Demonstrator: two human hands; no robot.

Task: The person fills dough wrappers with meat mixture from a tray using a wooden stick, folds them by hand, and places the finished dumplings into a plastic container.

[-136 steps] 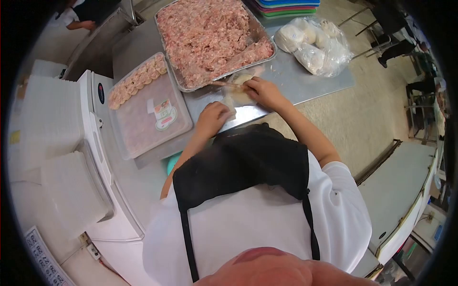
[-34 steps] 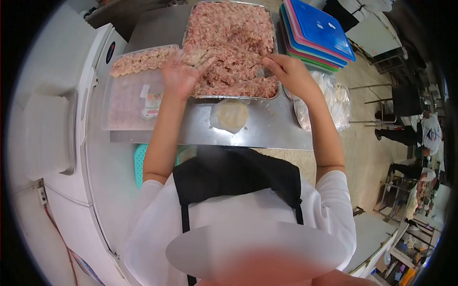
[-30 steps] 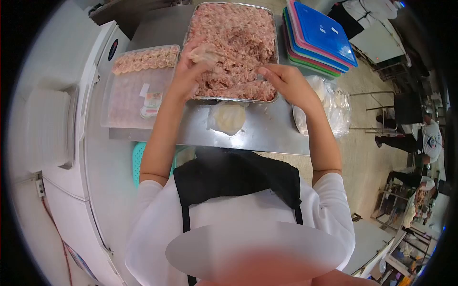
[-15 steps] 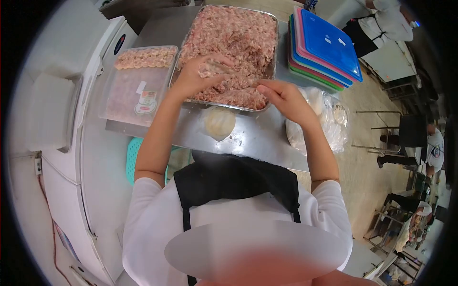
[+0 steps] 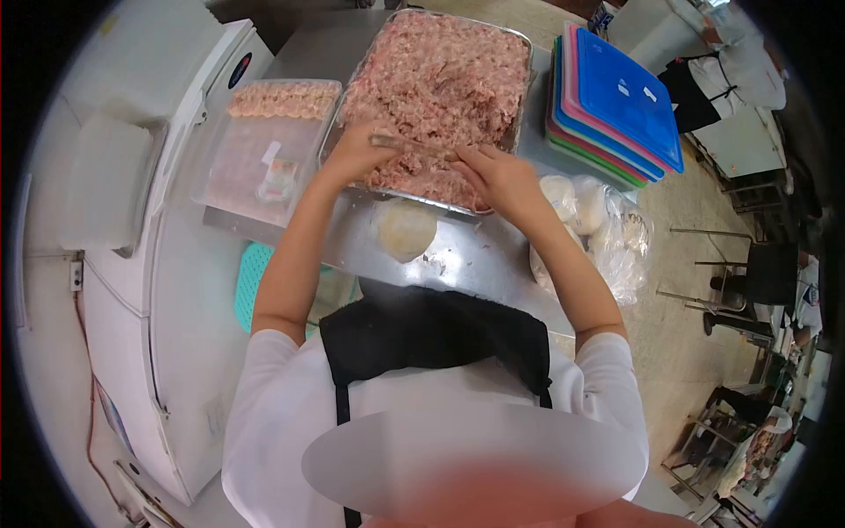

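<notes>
A large metal tray (image 5: 531, 66) of ground meat (image 5: 440, 70) lies in front of me. Over its near left part is my left hand (image 5: 355, 154), its fingers curled round what looks like a thin dough wrapper, mostly hidden now. My right hand (image 5: 497, 176) pinches a narrow flat stick-like spatula (image 5: 422, 148) above the meat. The spatula points left, and its far end reaches my left fingers. Just below the tray, a stack of round pale dough wrappers (image 5: 407, 231) sits on the metal table (image 5: 343, 238).
On the left stands a clear plastic container (image 5: 246, 158) with rows of pale dumplings (image 5: 282, 99) at its far end. Coloured lids (image 5: 620, 101) are stacked at right, near plastic bags of round white pieces (image 5: 607, 229). A teal basket (image 5: 253, 286) is below the table. Another person (image 5: 722, 79) stands far right.
My right hand has moved left and turned the spatula across to my left hand. My left hand has lowered slightly and curled, hiding the pale thing in its palm. The view has shifted a little.
</notes>
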